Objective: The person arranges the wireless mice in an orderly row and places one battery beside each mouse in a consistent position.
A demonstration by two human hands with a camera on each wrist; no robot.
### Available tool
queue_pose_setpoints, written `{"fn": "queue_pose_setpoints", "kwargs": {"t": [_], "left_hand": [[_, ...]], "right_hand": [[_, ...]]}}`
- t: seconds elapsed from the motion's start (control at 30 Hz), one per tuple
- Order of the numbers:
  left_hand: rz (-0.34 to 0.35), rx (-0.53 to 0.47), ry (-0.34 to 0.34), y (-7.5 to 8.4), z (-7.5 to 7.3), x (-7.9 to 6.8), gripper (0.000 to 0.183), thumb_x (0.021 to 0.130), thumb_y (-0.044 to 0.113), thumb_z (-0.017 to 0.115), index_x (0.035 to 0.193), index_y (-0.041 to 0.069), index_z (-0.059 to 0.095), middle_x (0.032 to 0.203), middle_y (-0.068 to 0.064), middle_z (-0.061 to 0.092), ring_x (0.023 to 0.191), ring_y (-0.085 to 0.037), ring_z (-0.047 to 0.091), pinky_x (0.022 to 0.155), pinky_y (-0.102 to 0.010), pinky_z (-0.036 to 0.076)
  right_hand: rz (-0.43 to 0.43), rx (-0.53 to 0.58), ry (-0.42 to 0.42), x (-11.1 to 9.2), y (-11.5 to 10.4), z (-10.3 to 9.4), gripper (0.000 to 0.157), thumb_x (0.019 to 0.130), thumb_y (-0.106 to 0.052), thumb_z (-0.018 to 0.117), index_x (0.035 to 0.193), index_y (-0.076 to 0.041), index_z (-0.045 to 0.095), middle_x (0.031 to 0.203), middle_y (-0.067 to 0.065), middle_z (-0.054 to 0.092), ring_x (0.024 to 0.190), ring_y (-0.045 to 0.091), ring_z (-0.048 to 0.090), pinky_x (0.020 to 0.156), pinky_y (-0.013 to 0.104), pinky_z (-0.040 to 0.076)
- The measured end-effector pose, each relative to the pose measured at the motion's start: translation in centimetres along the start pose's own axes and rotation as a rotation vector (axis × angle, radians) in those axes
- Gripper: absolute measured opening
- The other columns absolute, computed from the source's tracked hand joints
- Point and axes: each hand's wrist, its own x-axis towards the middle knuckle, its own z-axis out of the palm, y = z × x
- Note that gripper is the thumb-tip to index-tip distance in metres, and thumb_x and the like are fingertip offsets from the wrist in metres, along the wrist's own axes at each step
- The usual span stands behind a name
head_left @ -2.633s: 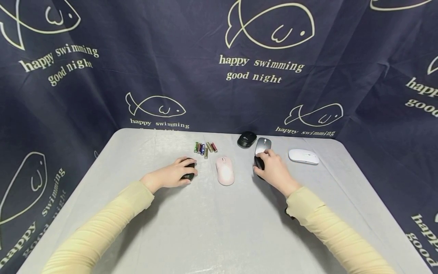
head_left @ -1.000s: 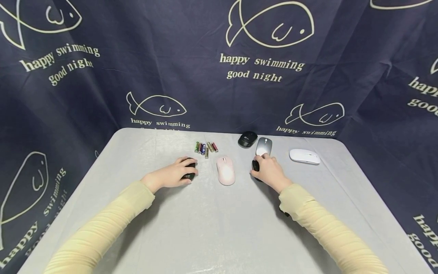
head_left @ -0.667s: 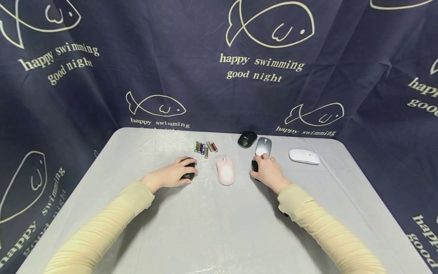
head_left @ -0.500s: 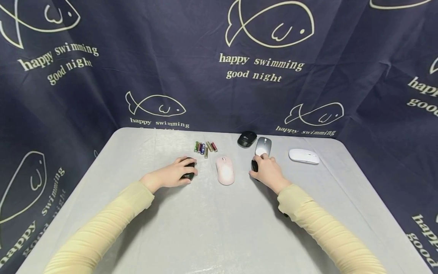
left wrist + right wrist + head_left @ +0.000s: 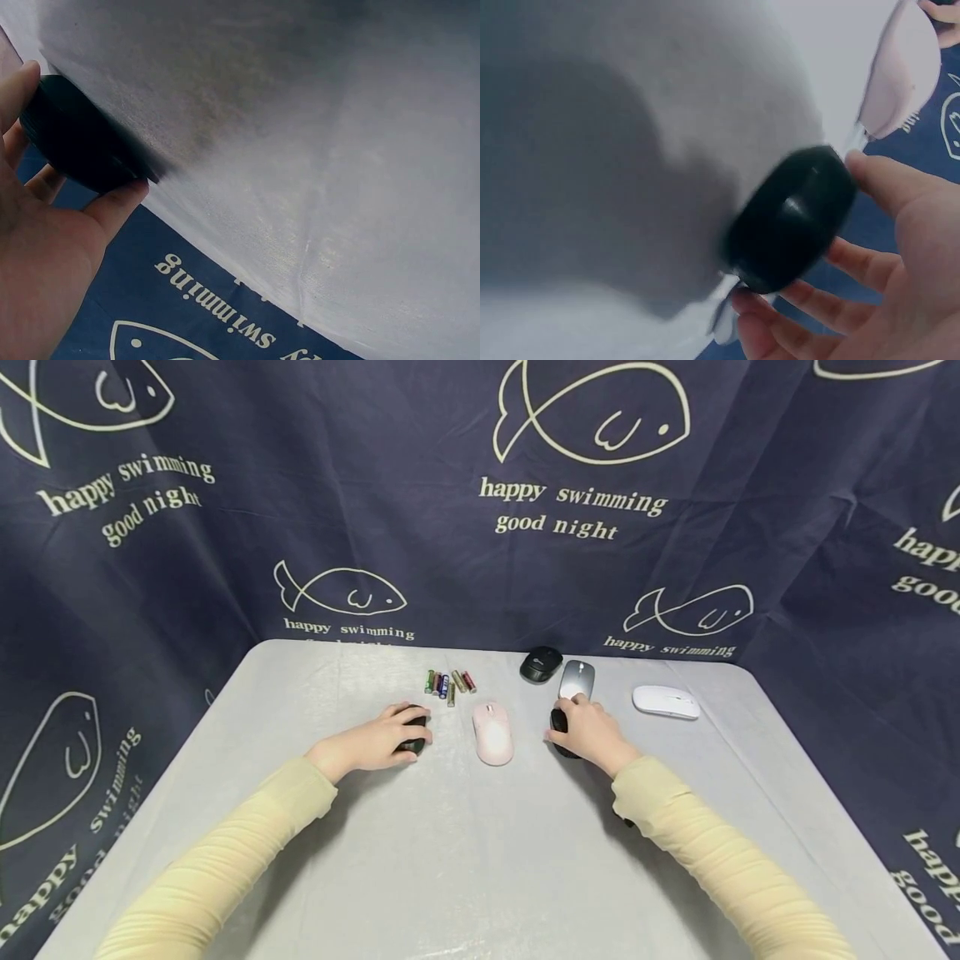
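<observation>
My left hand [image 5: 375, 742] lies over a black computer mouse [image 5: 82, 139] left of the middle of the table, its thumb on one side and fingers on the other. A second black computer mouse [image 5: 795, 221] is gripped by my right hand [image 5: 594, 733], the thumb along its near side and the fingertips at its far side. That hand hides part of the mouse in the head view. Between the two hands sits a pale pink mouse [image 5: 492, 733]. A grey mouse [image 5: 577, 678] lies just beyond the right fingertips.
Several small batteries [image 5: 444, 685] lie in a loose group past the left hand. At the back edge of the table [image 5: 480, 860] stands another black mouse [image 5: 541, 664]. A white mouse [image 5: 665, 702] is on the right. Dark fish-print cloth [image 5: 450, 527] hangs around the table.
The right hand has shifted a little to the left with its black mouse, away from where it was 2.6 s ago. The left hand and the other things have stayed in place.
</observation>
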Motion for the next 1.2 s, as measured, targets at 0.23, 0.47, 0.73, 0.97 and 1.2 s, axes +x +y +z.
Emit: {"fn": "queue_pose_setpoints", "kwargs": {"t": [0.23, 0.47, 0.73, 0.97, 1.2], "left_hand": [[0.004, 0.018, 0.011, -0.2, 0.4, 0.0, 0.033, 0.088, 0.019, 0.066, 0.119, 0.012, 0.06, 0.139, -0.025, 0.041, 0.128, -0.054, 0.033, 0.107, -0.061, 0.028], [0.028, 0.023, 0.032, -0.2, 0.4, 0.0, 0.032, 0.086, 0.016, 0.067, 0.117, 0.01, 0.06, 0.137, -0.026, 0.043, 0.126, -0.054, 0.035, 0.106, -0.061, 0.028], [0.019, 0.016, 0.021, -0.4, 0.5, 0.1, 0.032, 0.087, 0.019, 0.067, 0.117, 0.012, 0.06, 0.139, -0.025, 0.042, 0.128, -0.052, 0.034, 0.109, -0.06, 0.026], [0.009, 0.005, 0.013, -0.4, 0.5, 0.0, 0.031, 0.088, 0.019, 0.066, 0.118, 0.012, 0.059, 0.14, -0.025, 0.041, 0.129, -0.053, 0.033, 0.108, -0.06, 0.027], [0.026, 0.013, 0.017, -0.5, 0.5, 0.1, 0.032, 0.088, 0.019, 0.066, 0.118, 0.012, 0.06, 0.139, -0.026, 0.042, 0.128, -0.052, 0.034, 0.108, -0.06, 0.026]], "right_hand": [[-0.064, 0.014, 0.027, 0.0, 0.4, -1.6, 0.058, 0.079, -0.041, 0.072, 0.123, -0.007, 0.059, 0.118, 0.022, 0.056, 0.098, 0.048, 0.058, 0.072, 0.058, 0.05], [-0.061, -0.032, 0.027, 0.0, 1.3, -3.4, 0.062, 0.078, -0.042, 0.072, 0.126, -0.006, 0.055, 0.124, 0.025, 0.053, 0.102, 0.052, 0.054, 0.076, 0.06, 0.048], [-0.033, -0.023, 0.019, 0.1, 3.2, -5.1, 0.063, 0.079, -0.038, 0.072, 0.129, -0.005, 0.053, 0.129, 0.027, 0.05, 0.108, 0.053, 0.051, 0.082, 0.063, 0.046], [-0.004, -0.033, 0.006, 0.3, 5.0, -6.2, 0.061, 0.081, -0.037, 0.069, 0.13, -0.007, 0.052, 0.134, 0.026, 0.046, 0.112, 0.054, 0.048, 0.084, 0.064, 0.044], [0.026, -0.026, -0.002, 0.4, 7.0, -6.8, 0.062, 0.082, -0.036, 0.069, 0.132, -0.006, 0.049, 0.137, 0.028, 0.042, 0.117, 0.055, 0.042, 0.087, 0.068, 0.04]]}}
